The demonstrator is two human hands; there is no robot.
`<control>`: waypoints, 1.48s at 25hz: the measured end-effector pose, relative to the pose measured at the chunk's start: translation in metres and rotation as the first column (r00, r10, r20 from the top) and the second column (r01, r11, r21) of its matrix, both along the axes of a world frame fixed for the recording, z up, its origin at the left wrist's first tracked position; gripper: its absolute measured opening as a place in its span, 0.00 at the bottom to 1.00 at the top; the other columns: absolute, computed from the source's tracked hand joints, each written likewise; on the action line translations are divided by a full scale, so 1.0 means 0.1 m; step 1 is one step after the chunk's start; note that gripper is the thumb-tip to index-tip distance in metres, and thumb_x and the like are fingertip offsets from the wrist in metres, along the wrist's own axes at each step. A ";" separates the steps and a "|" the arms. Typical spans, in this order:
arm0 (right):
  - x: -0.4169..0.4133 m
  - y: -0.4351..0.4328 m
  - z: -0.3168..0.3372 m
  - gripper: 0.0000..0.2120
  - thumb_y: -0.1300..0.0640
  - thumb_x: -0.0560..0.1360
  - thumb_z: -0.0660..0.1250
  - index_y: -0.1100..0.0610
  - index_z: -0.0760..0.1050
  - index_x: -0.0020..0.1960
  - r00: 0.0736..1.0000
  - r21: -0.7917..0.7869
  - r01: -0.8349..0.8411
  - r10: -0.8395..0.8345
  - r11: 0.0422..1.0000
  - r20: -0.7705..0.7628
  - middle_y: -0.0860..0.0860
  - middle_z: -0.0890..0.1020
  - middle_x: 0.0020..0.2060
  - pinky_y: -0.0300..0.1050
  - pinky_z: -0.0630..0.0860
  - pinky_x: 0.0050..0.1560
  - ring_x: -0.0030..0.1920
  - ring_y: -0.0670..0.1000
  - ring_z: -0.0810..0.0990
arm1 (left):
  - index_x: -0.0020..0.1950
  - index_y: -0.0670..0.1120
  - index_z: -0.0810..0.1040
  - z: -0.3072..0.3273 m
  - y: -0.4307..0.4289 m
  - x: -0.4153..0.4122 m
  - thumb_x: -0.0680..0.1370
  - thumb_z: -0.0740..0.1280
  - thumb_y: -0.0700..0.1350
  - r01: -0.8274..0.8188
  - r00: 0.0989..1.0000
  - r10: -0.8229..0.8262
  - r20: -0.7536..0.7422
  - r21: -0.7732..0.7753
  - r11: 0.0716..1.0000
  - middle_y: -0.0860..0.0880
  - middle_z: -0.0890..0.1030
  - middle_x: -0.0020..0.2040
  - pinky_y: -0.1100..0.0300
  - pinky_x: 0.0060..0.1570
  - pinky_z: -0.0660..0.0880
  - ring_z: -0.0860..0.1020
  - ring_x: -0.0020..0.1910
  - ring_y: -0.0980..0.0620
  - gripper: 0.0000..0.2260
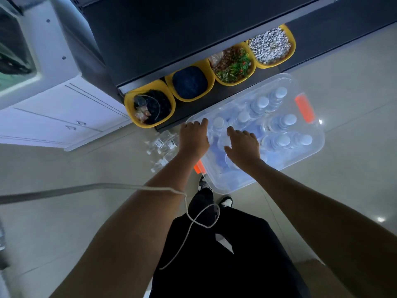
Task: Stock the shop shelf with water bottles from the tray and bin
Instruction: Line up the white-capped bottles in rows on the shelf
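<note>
A clear plastic bin (315,147) with orange latches stands on the floor in front of the dark shop shelf (171,39). It holds several upright water bottles with pale caps (283,140). My left hand (193,138) hangs over the bin's near-left corner, fingers curled downward. My right hand (242,145) is spread over the bottles at the bin's left end, fingers apart; whether it touches a cap I cannot tell. Neither hand visibly holds a bottle. A few more clear bottles (163,147) lie on the floor left of the bin.
Several yellow tubs (150,104) of small goods line the shelf's bottom ledge just behind the bin. A white cabinet (53,117) stands at the left. A white cord (193,220) trails over my left forearm. My legs and shoes (225,201) are right below the bin.
</note>
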State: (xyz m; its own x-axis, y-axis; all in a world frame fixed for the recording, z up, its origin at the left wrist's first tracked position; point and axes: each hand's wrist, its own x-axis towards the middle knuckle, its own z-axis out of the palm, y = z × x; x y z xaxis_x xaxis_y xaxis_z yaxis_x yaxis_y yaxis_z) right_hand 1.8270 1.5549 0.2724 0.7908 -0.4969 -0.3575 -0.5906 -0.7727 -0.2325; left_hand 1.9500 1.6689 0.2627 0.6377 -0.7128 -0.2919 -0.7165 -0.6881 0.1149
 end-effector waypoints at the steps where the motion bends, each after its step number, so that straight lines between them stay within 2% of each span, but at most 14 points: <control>1: -0.01 -0.01 0.01 0.19 0.54 0.77 0.71 0.57 0.71 0.65 1.000 0.017 0.010 -0.010 1.000 0.012 0.56 0.85 0.51 0.54 0.74 0.61 0.54 0.61 0.82 | 0.67 0.45 0.70 0.01 0.00 0.03 0.78 0.66 0.46 0.018 1.000 -0.018 -0.016 -0.008 1.000 0.45 0.82 0.51 0.51 0.53 0.71 0.81 0.53 0.42 0.17; 3: -0.06 -0.03 0.06 0.17 0.54 0.76 0.71 0.57 0.72 0.62 0.998 0.065 0.042 -0.044 0.997 0.040 0.56 0.85 0.51 0.53 0.75 0.57 0.52 0.61 0.82 | 0.66 0.45 0.70 0.08 0.00 0.05 0.78 0.66 0.46 0.025 0.999 -0.026 -0.046 -0.026 0.999 0.45 0.82 0.51 0.51 0.52 0.72 0.81 0.52 0.42 0.17; 5: -0.09 -0.06 0.15 0.16 0.53 0.76 0.71 0.56 0.72 0.59 0.991 0.132 0.089 -0.101 0.987 0.090 0.56 0.85 0.49 0.49 0.74 0.50 0.50 0.62 0.82 | 0.65 0.45 0.71 0.18 -0.01 0.02 0.78 0.66 0.46 -0.001 0.996 -0.005 -0.087 -0.068 0.998 0.44 0.81 0.51 0.52 0.50 0.71 0.81 0.52 0.42 0.17; 7: -0.09 -0.12 0.30 0.15 0.51 0.75 0.71 0.53 0.71 0.57 0.982 0.197 0.123 -0.149 0.973 0.120 0.54 0.84 0.47 0.45 0.70 0.43 0.47 0.60 0.82 | 0.63 0.44 0.72 0.32 -0.03 -0.01 0.77 0.66 0.46 -0.052 0.989 0.037 -0.142 -0.104 0.993 0.44 0.82 0.51 0.53 0.47 0.71 0.81 0.51 0.41 0.15; 11: -0.13 -0.24 0.66 0.15 0.50 0.74 0.71 0.48 0.64 0.50 0.979 0.248 0.066 -0.110 0.967 0.171 0.49 0.78 0.39 0.40 0.61 0.31 0.41 0.56 0.78 | 0.58 0.44 0.74 0.69 -0.02 -0.05 0.74 0.69 0.46 -0.152 0.969 0.111 -0.221 -0.181 0.972 0.43 0.82 0.51 0.51 0.47 0.74 0.81 0.51 0.39 0.15; 14: -0.24 -0.43 0.96 0.15 0.50 0.73 0.71 0.48 0.64 0.48 0.973 0.280 -0.011 -0.055 0.960 0.225 0.47 0.75 0.36 0.41 0.60 0.30 0.38 0.54 0.74 | 0.55 0.45 0.75 1.00 0.00 -0.14 0.73 0.70 0.47 -0.230 0.954 0.170 -0.245 -0.242 0.943 0.45 0.82 0.49 0.53 0.43 0.73 0.80 0.49 0.40 0.13; 18: -0.45 -0.81 1.39 0.15 0.52 0.73 0.73 0.52 0.66 0.47 0.948 0.316 -0.139 0.034 0.939 0.318 0.48 0.73 0.33 0.49 0.69 0.33 0.35 0.52 0.74 | 0.55 0.47 0.76 1.33 0.00 -0.34 0.73 0.71 0.49 -0.284 0.954 0.243 -0.175 -0.275 0.918 0.47 0.82 0.47 0.55 0.39 0.73 0.80 0.46 0.44 0.14; 21: -0.62 -1.18 1.80 0.15 0.52 0.73 0.74 0.53 0.67 0.45 0.899 0.309 -0.261 0.113 0.915 0.424 0.48 0.72 0.31 0.49 0.69 0.33 0.32 0.45 0.72 | 0.52 0.49 0.76 1.68 -0.17 -0.54 0.72 0.72 0.49 -0.353 0.936 0.333 -0.117 -0.326 0.877 0.52 0.78 0.42 0.59 0.34 0.65 0.77 0.42 0.47 0.12; 23: -0.69 -1.40 2.09 0.14 0.51 0.72 0.74 0.52 0.69 0.45 0.870 0.278 -0.343 0.191 0.897 0.454 0.47 0.74 0.31 0.46 0.69 0.33 0.33 0.44 0.73 | 0.51 0.51 0.77 1.96 -0.30 -0.66 0.72 0.72 0.49 -0.449 0.891 0.440 -0.110 -0.351 0.822 0.54 0.76 0.40 0.60 0.33 0.62 0.74 0.40 0.49 0.10; 25: -0.74 -1.62 2.37 0.13 0.50 0.72 0.75 0.52 0.71 0.46 0.839 0.244 -0.409 0.257 0.879 0.479 0.47 0.77 0.33 0.46 0.72 0.35 0.35 0.44 0.76 | 0.51 0.51 0.76 2.23 -0.42 -0.75 0.72 0.72 0.50 -0.534 0.840 0.525 -0.136 -0.377 0.757 0.53 0.76 0.40 0.58 0.34 0.63 0.75 0.41 0.48 0.11; 27: -0.75 -1.82 2.64 0.13 0.49 0.72 0.75 0.51 0.72 0.47 0.813 0.221 -0.445 0.287 0.868 0.507 0.49 0.80 0.36 0.48 0.76 0.37 0.37 0.48 0.79 | 0.52 0.51 0.76 2.54 -0.55 -0.81 0.72 0.73 0.50 -0.585 0.799 0.579 -0.165 -0.438 0.683 0.52 0.77 0.43 0.57 0.38 0.65 0.74 0.43 0.49 0.11; 31: -0.63 -2.14 3.20 0.14 0.49 0.71 0.77 0.52 0.72 0.47 0.766 0.230 -0.499 0.301 0.835 0.568 0.52 0.81 0.38 0.55 0.79 0.41 0.40 0.54 0.80 | 0.47 0.45 0.78 3.29 -0.81 -0.85 0.71 0.75 0.46 -0.577 0.783 0.573 -0.241 -0.624 0.527 0.49 0.80 0.41 0.58 0.39 0.71 0.77 0.41 0.51 0.10; 34: -0.43 -2.35 3.57 0.13 0.50 0.71 0.78 0.53 0.74 0.45 0.722 0.253 -0.517 0.259 0.818 0.642 0.50 0.80 0.36 0.50 0.75 0.38 0.36 0.49 0.77 | 0.45 0.45 0.79 3.78 -1.00 -0.73 0.72 0.75 0.47 -0.531 0.799 0.557 -0.226 -0.700 0.478 0.55 0.78 0.37 0.60 0.36 0.70 0.76 0.37 0.58 0.09; 37: -0.19 -2.60 3.94 0.14 0.50 0.73 0.77 0.56 0.74 0.45 0.636 0.212 -0.526 0.216 0.823 0.740 0.48 0.77 0.34 0.45 0.69 0.37 0.34 0.45 0.71 | 0.45 0.42 0.80 4.17 -1.21 -0.54 0.72 0.76 0.48 -0.492 0.830 0.484 -0.277 -0.772 0.403 0.53 0.78 0.36 0.58 0.38 0.74 0.79 0.36 0.53 0.11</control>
